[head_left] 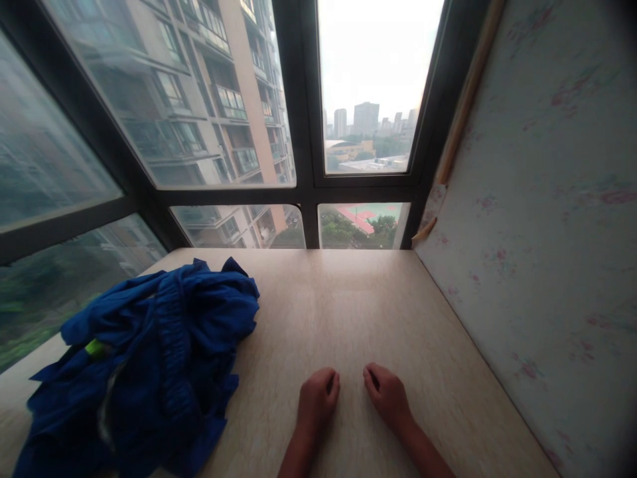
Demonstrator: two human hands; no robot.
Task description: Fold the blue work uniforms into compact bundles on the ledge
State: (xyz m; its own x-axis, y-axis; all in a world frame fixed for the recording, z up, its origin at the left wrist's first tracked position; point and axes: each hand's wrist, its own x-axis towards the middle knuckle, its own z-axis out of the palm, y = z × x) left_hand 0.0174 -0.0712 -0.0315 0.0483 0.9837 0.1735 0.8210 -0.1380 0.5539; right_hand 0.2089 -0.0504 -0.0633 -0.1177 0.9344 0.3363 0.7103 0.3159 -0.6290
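Note:
My left hand point(318, 398) rests on the pale stone-like sill point(323, 305), fingers curled into a loose fist with nothing showing in it. A short gap to its right, my right hand point(388, 395) is closed the same way, also without anything visible inside. Left of both hands lies a crumpled heap of blue clothing point(209, 312), apart from my left hand. A gathered, elastic-looking band point(172, 338) runs down the middle of the cloth. A small lime-green patch point(96, 348) peeks out of the folds on its left side.
Dark window frames point(239, 196) border the sill at the back and left, with tall buildings outside. A flower-patterned wall point(522, 232) rises along the right edge. Near the back right corner, a torn piece of trim point(425, 230) sticks out from the wall.

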